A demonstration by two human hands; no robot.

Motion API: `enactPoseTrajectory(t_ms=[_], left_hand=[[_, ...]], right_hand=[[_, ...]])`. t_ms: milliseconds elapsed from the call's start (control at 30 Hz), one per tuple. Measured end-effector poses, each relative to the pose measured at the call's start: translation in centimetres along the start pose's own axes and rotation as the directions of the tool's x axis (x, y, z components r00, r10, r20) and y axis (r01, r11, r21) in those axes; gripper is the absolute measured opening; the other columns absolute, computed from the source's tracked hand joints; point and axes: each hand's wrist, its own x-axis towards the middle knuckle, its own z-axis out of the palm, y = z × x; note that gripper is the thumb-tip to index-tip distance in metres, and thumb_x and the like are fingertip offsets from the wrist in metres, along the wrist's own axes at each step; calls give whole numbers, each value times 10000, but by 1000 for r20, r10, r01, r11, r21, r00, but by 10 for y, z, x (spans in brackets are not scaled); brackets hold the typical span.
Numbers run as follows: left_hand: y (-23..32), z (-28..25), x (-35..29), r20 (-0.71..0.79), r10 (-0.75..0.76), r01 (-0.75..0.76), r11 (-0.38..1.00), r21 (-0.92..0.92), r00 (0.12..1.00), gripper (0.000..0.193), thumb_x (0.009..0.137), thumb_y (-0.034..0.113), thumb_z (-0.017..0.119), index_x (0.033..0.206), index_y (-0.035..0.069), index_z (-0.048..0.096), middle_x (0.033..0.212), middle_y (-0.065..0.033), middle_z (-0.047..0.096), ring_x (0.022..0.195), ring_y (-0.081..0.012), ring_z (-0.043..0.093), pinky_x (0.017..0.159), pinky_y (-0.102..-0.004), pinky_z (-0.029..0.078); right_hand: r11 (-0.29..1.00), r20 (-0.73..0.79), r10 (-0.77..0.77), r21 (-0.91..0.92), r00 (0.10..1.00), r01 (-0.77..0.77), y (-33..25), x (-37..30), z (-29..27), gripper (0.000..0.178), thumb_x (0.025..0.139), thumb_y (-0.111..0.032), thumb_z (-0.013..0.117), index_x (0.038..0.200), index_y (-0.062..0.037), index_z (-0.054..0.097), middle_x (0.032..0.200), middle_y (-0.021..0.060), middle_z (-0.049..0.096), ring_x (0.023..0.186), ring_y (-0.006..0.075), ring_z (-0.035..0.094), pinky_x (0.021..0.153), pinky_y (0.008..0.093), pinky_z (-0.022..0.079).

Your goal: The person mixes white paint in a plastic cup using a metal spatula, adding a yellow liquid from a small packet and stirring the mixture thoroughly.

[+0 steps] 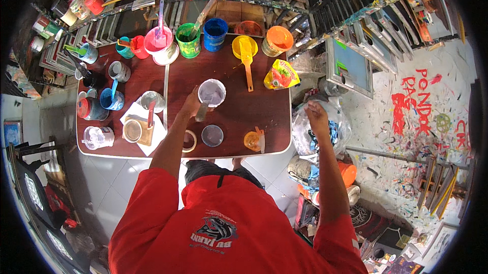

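My left hand [192,103] is wrapped round the near left side of a white tub [212,91] of pale lavender paint. A flat spatula [202,111] leans over the tub's near rim, its end sticking out beside my fingers. Out past the table's right edge, my right hand [316,115] is raised above a clear plastic bag [300,130] with blue cloth-like stuff in it. Its fingers are bent together, and I cannot make out anything between them. A round lid [212,135] with a greyish inside lies on the table nearer me.
On the brown table [193,73], a row of paint buckets stands along the back, including a blue bucket [215,34] and an orange bucket [277,40]. A yellow spatula [247,65], a yellow pouch [282,74] and a tape roll [189,140] are nearby. Framed screens [351,68] lean at right.
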Motion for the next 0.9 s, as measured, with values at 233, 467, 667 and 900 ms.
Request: enactPoseTrajectory(t_ms=[233, 467, 667, 900], left_hand=[[-5, -11, -19, -181, -75, 108, 977, 185, 981, 1095, 574, 191, 927, 1463, 25, 310, 1402, -181, 492, 1298, -330, 496, 1072, -425, 431], [23, 55, -12, -541, 95, -178, 979, -101, 835, 958, 597, 166, 918, 1383, 48, 383, 1260, -160, 600, 1209, -320, 576, 1011, -426, 468], [40, 44, -4, -480, 60, -112, 990, -81, 875, 832, 610, 77, 902, 1328, 76, 482, 1228, -82, 635, 1162, -233, 607, 958, -381, 509], [5, 17, 12, -162, 104, -143, 958, -249, 981, 928, 613, 14, 881, 1415, 58, 415, 1277, -107, 605, 1201, -231, 577, 996, -361, 494]], right_hand=[[920, 18, -95, -379, 995, 95, -2, 101, 41, 462, 775, -326, 813, 1080, -9, 669, 822, 162, 674, 771, 213, 662, 678, 362, 505], [870, 52, -108, -479, 993, 120, -17, 112, 65, 294, 849, -314, 689, 937, -33, 692, 826, 237, 682, 806, 435, 671, 708, 501, 525], [882, 84, -184, -426, 979, 202, -17, 106, 59, 275, 881, -255, 665, 913, 16, 703, 705, 255, 643, 642, 405, 649, 597, 452, 481], [956, 138, -128, -245, 982, 159, -20, 100, 42, 235, 898, -219, 671, 916, 14, 703, 668, 157, 668, 575, 219, 655, 571, 380, 492]])
